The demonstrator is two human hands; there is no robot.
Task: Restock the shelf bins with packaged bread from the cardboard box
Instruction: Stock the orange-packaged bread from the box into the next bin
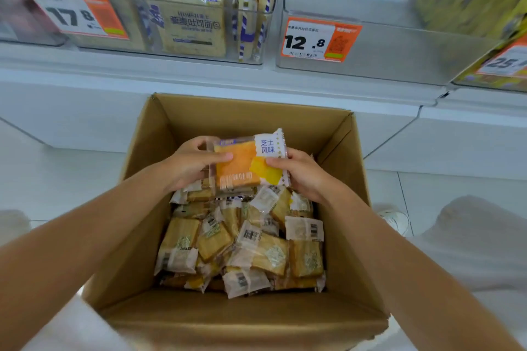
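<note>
**Two hands on one bread packet over the cardboard box**

I hold an orange-and-yellow bread packet just above the far end of the cardboard box. My left hand grips its left edge, fingers curled round it and the thumb across the front. My right hand clasps the right edge the same way. More packet edges show right under it; I cannot tell whether those are in my grip. Inside the box lies a loose heap of wrapped bread, many pieces barcode-up. Beyond the box's far wall, on the shelf, stands a clear bin with a 12.8 price tag. Left of it is a second bin stacked with sliced bread.
</note>
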